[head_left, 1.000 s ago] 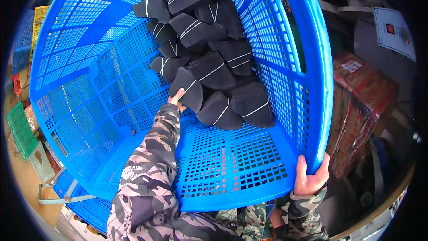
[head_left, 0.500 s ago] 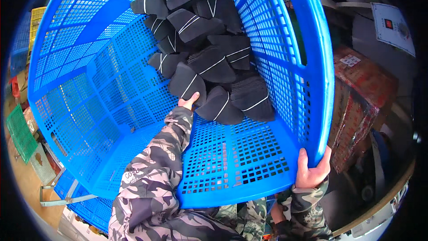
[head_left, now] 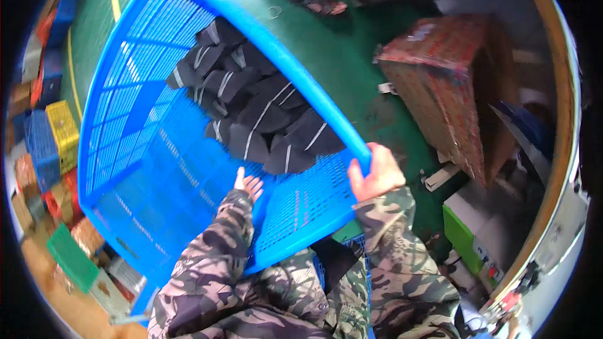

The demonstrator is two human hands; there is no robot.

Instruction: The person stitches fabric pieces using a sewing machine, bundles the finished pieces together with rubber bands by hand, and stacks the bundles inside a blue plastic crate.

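Note:
A large blue plastic basket (head_left: 276,248) with perforated walls is tilted in front of me. Along its right side lie several dark bundles (head_left: 264,113), each a stack of black curved pieces with a white band around it. My right hand (head_left: 378,172) grips the basket's near right rim, fingers wrapped over it. Inside the basket, just short of the nearest bundles, my left hand (head_left: 249,185) has its fingers spread and nothing in it. The picture is somewhat blurred.
A worn cardboard carton (head_left: 433,81) stands on the green floor (head_left: 352,56) to the right. Beyond the basket is another person's foot (head_left: 320,3). At left are a yellow crate (head_left: 63,129), a green perforated panel (head_left: 72,257) and other crates.
The basket has swung and tilted, showing more floor beyond it. My left hand has come off the bundle it was touching. My right hand still holds the rim.

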